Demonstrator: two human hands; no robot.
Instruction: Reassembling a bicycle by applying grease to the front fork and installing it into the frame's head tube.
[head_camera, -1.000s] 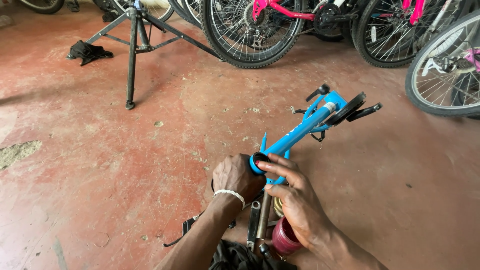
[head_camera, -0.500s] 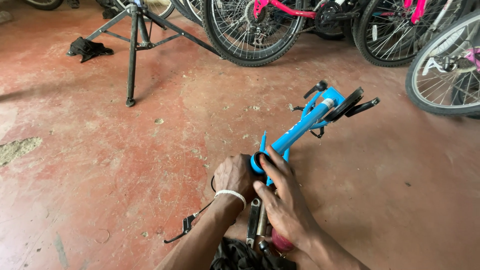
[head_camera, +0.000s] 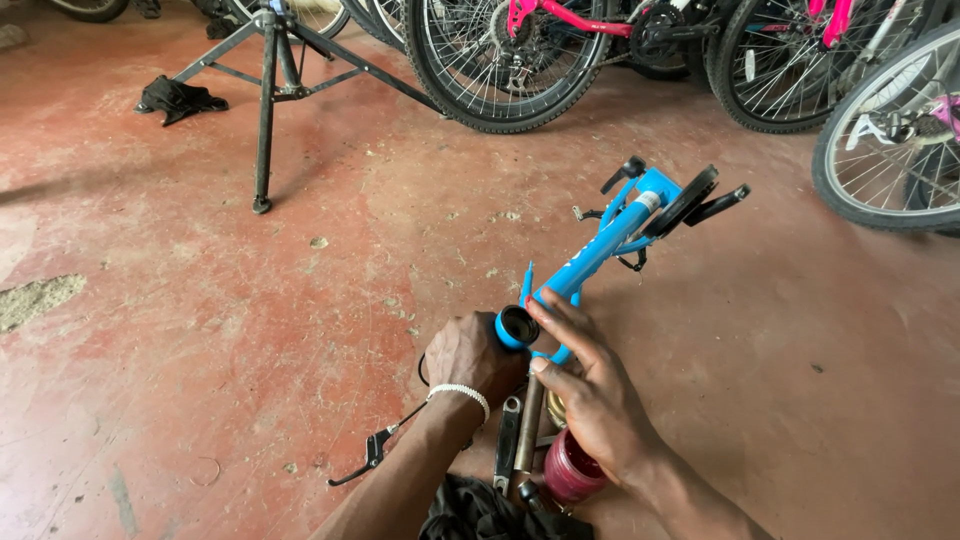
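Blue bike frame (head_camera: 600, 250) lying on floor (head_camera: 250, 300); we are gripping its open tube end with left hand (head_camera: 470, 355), steadying it; right hand (head_camera: 590, 390) resting open-fingered against tube.

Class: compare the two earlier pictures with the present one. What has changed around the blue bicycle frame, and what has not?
Little moved. The right hand shifted slightly along the blue frame, its fingers now stretched flat beside the open tube end. The left hand stays closed around the frame by that tube end. The red tub, the brake lever on the floor, the repair stand and the parked bicycles lie as before.
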